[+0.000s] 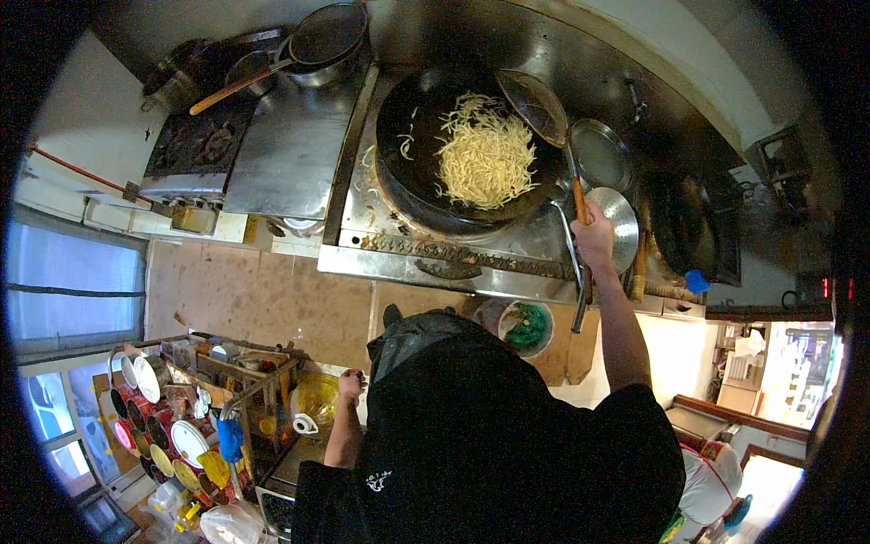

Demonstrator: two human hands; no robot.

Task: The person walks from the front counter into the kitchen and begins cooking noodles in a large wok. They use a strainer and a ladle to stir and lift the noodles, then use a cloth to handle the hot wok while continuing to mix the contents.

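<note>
A large black wok sits on the steel range with a heap of pale thin shreds, possibly noodles or shredded vegetable, in its middle and a few strands at its left side. My right hand is closed around the wooden handle of a wire-mesh strainer, whose round head lies over the wok's right rim. A perforated metal skimmer and a long metal-handled utensil lie beside that hand. My left hand is away from the range at the lower left, fingers curled; whether it holds anything is unclear.
Left of the wok are a steel worktop and a pot topped by a long-handled strainer. A round metal container stands at the right. A bucket with green contents stands below the range front. Cans and containers crowd a rack at lower left.
</note>
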